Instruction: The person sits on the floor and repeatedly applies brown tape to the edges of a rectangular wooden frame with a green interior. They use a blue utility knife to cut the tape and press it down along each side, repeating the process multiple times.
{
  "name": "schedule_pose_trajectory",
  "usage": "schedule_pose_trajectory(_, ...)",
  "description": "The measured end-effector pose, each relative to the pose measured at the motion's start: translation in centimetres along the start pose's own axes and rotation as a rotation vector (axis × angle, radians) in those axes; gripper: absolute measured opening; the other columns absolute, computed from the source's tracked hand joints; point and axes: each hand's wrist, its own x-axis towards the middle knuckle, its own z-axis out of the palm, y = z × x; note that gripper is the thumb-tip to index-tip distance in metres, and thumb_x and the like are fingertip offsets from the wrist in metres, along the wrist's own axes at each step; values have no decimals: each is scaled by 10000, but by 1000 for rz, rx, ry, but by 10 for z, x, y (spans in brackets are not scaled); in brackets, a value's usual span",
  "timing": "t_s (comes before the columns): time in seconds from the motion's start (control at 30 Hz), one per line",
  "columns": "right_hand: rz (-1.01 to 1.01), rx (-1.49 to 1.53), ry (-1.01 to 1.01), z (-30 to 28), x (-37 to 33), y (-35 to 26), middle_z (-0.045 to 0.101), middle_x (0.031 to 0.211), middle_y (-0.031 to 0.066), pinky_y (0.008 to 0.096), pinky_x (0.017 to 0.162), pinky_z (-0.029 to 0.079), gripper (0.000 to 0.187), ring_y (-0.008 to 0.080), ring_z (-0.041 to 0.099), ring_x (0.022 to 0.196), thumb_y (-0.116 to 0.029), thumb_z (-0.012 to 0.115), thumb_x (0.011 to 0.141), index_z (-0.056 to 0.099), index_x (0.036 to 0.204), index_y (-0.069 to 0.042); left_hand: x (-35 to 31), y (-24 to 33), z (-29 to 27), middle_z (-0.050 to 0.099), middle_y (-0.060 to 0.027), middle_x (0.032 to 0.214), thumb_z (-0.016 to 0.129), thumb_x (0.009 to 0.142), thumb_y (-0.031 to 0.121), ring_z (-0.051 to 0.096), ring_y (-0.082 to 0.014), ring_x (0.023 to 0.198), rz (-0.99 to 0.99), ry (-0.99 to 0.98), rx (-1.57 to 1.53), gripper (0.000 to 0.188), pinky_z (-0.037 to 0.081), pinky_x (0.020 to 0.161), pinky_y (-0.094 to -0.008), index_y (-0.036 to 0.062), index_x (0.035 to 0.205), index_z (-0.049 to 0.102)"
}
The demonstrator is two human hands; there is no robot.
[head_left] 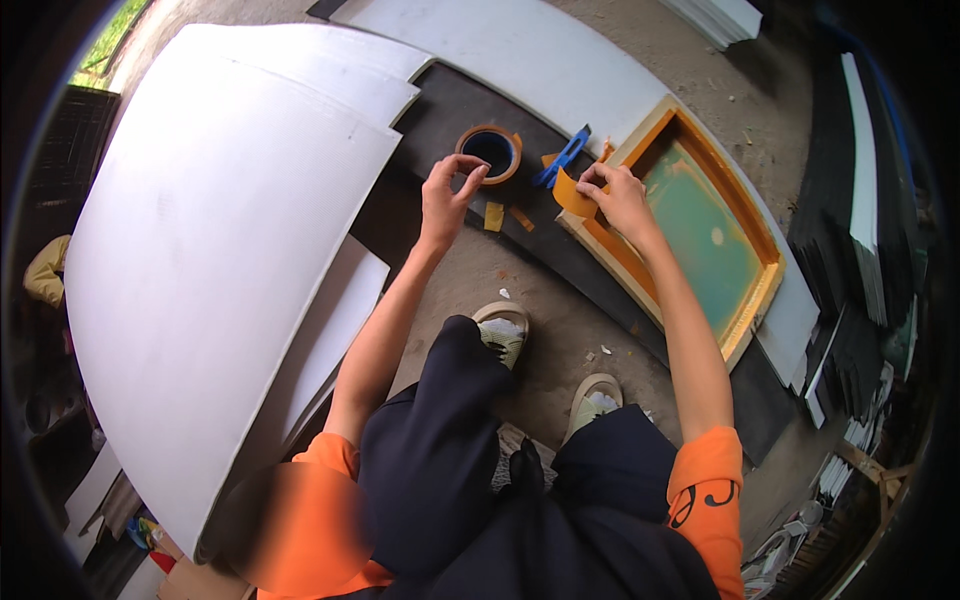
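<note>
My left hand (447,196) reaches out to a roll of orange tape (490,151) lying flat on a black mat (440,110); its fingertips touch the roll's near edge. My right hand (618,196) pinches a strip of orange tape (571,193) at the near corner of a wooden screen frame (655,215) with a green mesh (710,235) and orange taped borders. A blue clamp-like tool (561,160) lies between the roll and the frame. Small orange tape scraps (494,216) lie on the mat by my left wrist.
Large white boards (220,230) lean at the left, overlapping. Another white board (530,55) lies behind the mat. Stacks of dark and white sheets (860,250) stand at the right. My feet in pale shoes (503,331) rest on the dirt floor.
</note>
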Motion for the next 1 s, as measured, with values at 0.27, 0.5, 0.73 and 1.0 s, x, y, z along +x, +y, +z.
schedule_pose_trajectory(0.27,-162,-12,163,-157,-141,-87,578,787,66,303,766,425,198,163,542,808,-194,625,809,578,860,-9,12,171,39,464,-134,1266,590,864,286,425,-192,1188,-32,-840,-678,541,344,990,-321,22,1294,396)
schedule_pose_trajectory(0.5,-81,93,430,-213,-290,-110,631,827,74,282,753,468,167,152,611,799,-123,663,769,587,873,-18,-14,318,55,634,-32,782,729,741,135,603,-86,779,239,-1008,-589,222,486,721,-233,1,861,600)
schedule_pose_trajectory(0.73,-5,148,762,-208,-359,-69,654,749,70,279,676,481,342,141,632,720,-77,713,708,559,1013,-57,-61,399,60,666,-69,766,736,711,113,637,-128,699,629,-857,-274,242,503,650,-252,25,861,569)
schedule_pose_trajectory(1.0,83,325,862,-220,-370,-19,641,726,91,264,643,459,500,138,615,679,-67,749,672,468,1082,-10,-62,407,123,592,-110,954,758,677,112,638,-185,709,836,-838,-220,512,519,628,-261,75,1049,410)
